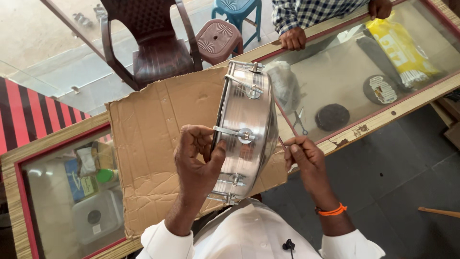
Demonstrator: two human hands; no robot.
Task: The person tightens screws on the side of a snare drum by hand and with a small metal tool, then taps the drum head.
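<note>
glass-top desk (383, 117) with wood frame, red trim. dark grey tile floor (407, 177) on right. brown plastic chair (153, 43), small brown stool (219, 38), blue stool (239, 12) behind desk. red striped mat (28, 112) far left. bright daylight.

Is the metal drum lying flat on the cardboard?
No, the metal drum stands on its edge over the cardboard, steadied at the rim by the left hand, not flat.

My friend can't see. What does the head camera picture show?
A left hand holds a shiny metal drum on edge over cardboard on a glass counter. The right hand pinches a thin stick beside it.
</note>
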